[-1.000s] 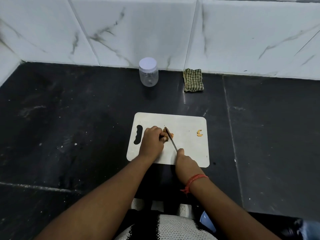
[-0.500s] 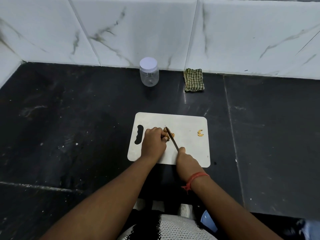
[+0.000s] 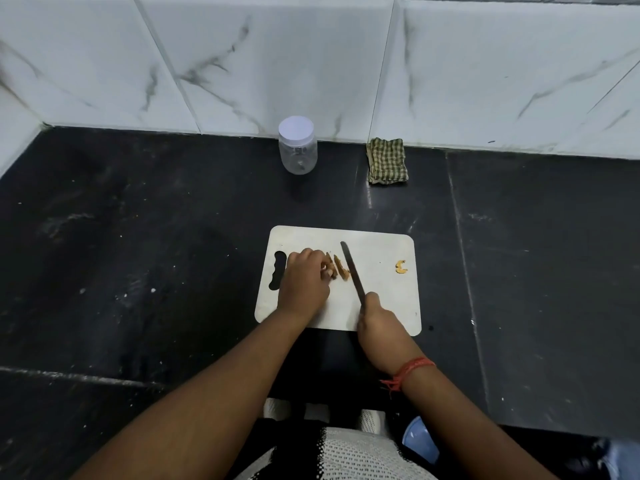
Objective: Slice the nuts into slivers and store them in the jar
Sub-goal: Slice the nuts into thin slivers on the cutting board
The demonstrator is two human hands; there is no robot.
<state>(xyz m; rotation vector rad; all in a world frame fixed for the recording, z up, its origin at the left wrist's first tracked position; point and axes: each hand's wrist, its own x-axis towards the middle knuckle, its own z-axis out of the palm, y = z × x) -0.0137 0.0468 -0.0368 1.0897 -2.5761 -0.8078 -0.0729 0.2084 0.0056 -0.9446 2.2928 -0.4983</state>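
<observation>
Right hand (image 3: pixel 379 322) at the board's 6 o'clock edge, fingers clenched round the knife (image 3: pixel 352 271) handle; blade points toward 11 o'clock. Left hand (image 3: pixel 304 282) curled, fingertips pinning the nut slivers (image 3: pixel 341 268) on the cutting board (image 3: pixel 381 244), just left of the blade. One whole nut (image 3: pixel 401 267) at the board's 3 o'clock. Jar (image 3: pixel 298 145), lidded, stands at 12 o'clock by the wall; checked cloth (image 3: pixel 387 161) to its right.

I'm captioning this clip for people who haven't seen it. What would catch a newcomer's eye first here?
First the pale cutting board on the dark counter, where the left hand steadies a nut beside cut slivers and the right hand grips a knife. A lone nut lies near the board's right edge. By the marble wall stand a capped clear jar and a folded checked cloth.
</observation>
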